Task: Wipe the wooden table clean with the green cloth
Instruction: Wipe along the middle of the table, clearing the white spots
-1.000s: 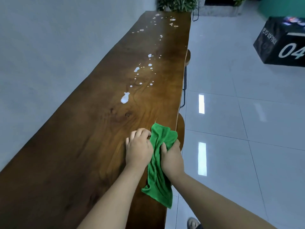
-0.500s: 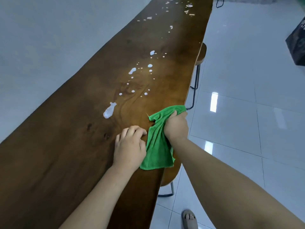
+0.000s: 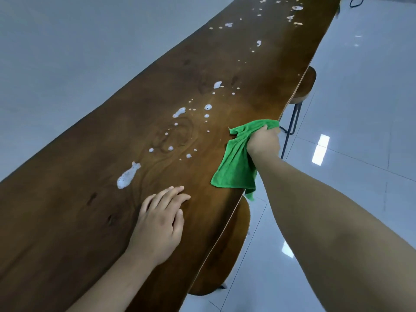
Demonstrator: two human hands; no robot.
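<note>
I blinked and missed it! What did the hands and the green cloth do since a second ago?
The left hand came off the green cloth and now lies flat on the wooden table. The right hand, gripping the cloth alone, carried it forward along the table's edge. The white foam spots stay unwiped.

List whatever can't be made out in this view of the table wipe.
Head view only:
- Right hand fingertips: buried in folds of the green cloth.
- Wooden table far end: cut off by the top edge.
- Near stool: mostly hidden under the tabletop.
- White splashes: foam or liquid, too blurred to tell.
- Left hand palm: face down on the table, hidden by its own back.
</note>
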